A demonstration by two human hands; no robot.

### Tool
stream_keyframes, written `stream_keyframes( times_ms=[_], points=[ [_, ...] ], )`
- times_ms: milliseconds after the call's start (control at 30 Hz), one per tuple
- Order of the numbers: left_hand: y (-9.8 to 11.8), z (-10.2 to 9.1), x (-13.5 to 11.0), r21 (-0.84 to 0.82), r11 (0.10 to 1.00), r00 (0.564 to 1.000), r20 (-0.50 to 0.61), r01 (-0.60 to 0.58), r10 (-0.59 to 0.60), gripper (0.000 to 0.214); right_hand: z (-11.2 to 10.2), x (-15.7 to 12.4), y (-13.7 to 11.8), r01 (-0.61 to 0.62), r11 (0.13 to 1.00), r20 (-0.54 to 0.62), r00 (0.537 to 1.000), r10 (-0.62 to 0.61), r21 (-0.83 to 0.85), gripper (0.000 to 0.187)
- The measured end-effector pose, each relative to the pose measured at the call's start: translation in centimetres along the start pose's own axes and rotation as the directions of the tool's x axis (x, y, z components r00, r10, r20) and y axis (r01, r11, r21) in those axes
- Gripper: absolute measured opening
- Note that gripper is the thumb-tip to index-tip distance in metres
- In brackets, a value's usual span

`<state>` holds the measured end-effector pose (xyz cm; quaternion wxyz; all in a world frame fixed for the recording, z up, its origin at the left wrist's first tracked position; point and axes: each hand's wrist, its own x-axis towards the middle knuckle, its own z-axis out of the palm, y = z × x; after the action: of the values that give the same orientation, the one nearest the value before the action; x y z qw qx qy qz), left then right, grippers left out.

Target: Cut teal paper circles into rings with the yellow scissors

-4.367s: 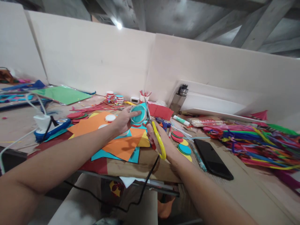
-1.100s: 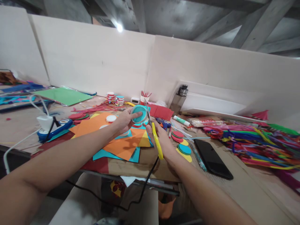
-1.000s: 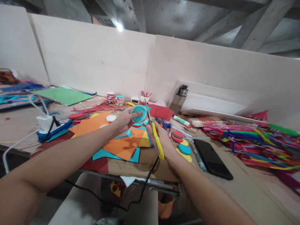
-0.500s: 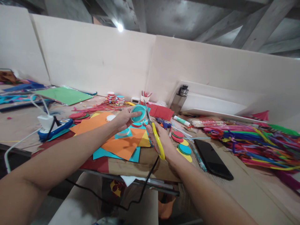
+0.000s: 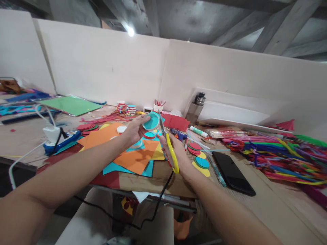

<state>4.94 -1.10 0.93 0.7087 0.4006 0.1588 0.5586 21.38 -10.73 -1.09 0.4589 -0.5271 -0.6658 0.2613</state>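
My left hand pinches a white-rimmed ring with turquoise sheet across it, tilted towards me above the table. Some turquoise sheet sticks out past the ring on its right side. In my right hand is a pair of scissors with yellow handles; the blades point up and lie against the ring's right edge. Below the hands lie orange sheets and turquoise sheets, with a white ring on top. Turquoise discs with red rims sit just beneath the held ring.
Stacked discs and a black phone lie at right, before a heap of coloured pipe cleaners. A blue glue gun and a bottle stand behind. A power strip is at left; a black cable hangs over the front edge.
My left thumb has shifted from across the turquoise face to the ring's left edge. The ring has turned slightly and moved a little to the right. My right hand and the scissors are nearly unmoved.
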Motion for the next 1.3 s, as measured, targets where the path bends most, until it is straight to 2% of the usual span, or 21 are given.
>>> stream_keyframes(
  times_ms=[167, 267, 467, 600, 867, 1067, 1300],
  points=[
    [-0.8, 1.5, -1.1, -0.1, 0.983, 0.987, -0.034, 0.154, -0.159, 0.017, -0.3, 0.1, -0.2, 0.066, 0.995, -0.037, 0.997, -0.069, -0.08, 0.042],
    [-1.2, 1.9, -1.3, -0.113, 0.975, 0.981, -0.026, 0.189, -0.193, 0.016, -0.4, 0.1, -0.6, 0.094, 0.99, -0.036, 0.994, -0.099, -0.108, 0.041],
    [-1.7, 1.6, -1.1, -0.074, 0.985, 0.987, -0.034, 0.153, -0.156, 0.018, -0.3, 0.2, -0.7, 0.126, 0.989, 0.003, 0.992, -0.126, -0.083, 0.037],
    [-1.9, 1.7, -1.2, -0.051, 0.987, 0.988, -0.019, 0.149, -0.151, 0.022, -0.3, 0.3, -0.6, 0.171, 0.978, -0.018, 0.985, -0.174, -0.121, 0.037],
    [-1.5, 1.9, -1.5, -0.011, 0.989, 0.989, -0.015, 0.146, -0.146, 0.025, -0.5, 0.2, -1.1, 0.153, 0.976, -0.032, 0.987, -0.16, -0.155, 0.04],
    [-1.1, 1.3, -1.3, 0.045, 0.988, 0.988, 0.044, 0.147, -0.148, 0.031, -0.5, 0.2, -0.5, 0.156, 0.976, -0.015, 0.987, -0.16, -0.155, 0.033],
    [-0.8, 1.1, -1.2, 0.075, 0.988, 0.989, 0.048, 0.135, -0.139, 0.033, -0.5, 0.2, -0.2, 0.135, 0.978, -0.004, 0.991, -0.137, -0.159, 0.033]
  ],
)
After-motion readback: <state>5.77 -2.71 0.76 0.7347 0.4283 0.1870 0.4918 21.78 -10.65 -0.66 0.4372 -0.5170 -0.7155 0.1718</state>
